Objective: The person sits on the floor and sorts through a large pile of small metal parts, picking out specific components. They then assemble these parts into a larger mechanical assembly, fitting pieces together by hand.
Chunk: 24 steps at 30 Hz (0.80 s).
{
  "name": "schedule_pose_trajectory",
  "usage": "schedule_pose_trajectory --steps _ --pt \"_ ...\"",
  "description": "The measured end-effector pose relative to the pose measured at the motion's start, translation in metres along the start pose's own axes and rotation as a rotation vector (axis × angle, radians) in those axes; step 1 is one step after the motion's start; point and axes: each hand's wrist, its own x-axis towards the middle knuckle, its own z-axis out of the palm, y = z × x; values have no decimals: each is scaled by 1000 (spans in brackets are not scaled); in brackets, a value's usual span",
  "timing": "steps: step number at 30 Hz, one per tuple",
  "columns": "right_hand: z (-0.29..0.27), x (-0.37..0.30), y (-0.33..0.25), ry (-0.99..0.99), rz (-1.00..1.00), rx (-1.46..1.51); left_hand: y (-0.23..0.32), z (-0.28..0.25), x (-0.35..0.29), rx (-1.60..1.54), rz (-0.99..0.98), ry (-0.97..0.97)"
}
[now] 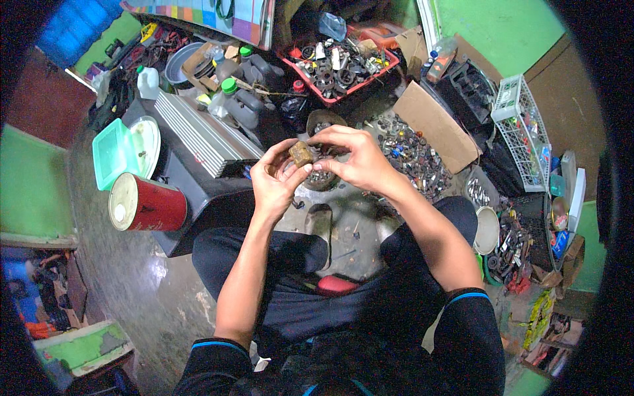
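Between my hands, above the floor, is a small brown, grimy-looking blocky part (pixel 301 154) whose exact kind I cannot make out. My left hand (pixel 272 185) grips it from the left and below, thumb against its lower side. From the right, my right hand (pixel 356 158) closes on it with thumb and forefinger at its edge. Directly below the hands stands a round container (pixel 321 181) of small metal pieces, partly hidden by my fingers. Just beyond is another bowl-like container (pixel 325 119). Many small dark parts (pixel 413 158) lie heaped on the floor to the right.
A red crate (pixel 333 99) full of metal parts stands ahead. At left, a black table (pixel 198 204) bears a red can (pixel 148 203), a green tray (pixel 113 155) and silver slats (pixel 201 132). A cardboard sheet (pixel 436 125) and white basket (pixel 525 135) are at right.
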Motion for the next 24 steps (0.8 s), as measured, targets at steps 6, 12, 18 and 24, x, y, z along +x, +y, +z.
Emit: schedule_pose_trajectory --steps 6,12,18,24 --pt "-1 2 -7 46 -36 21 -2 -5 0 -53 32 -38" --pt "-1 2 -15 53 209 197 2 3 -3 -141 68 -116" --pt "7 -1 -14 109 111 2 2 -1 -1 -96 43 -63" --pt "19 -6 -15 154 204 -40 0 -2 -2 -57 84 -58"
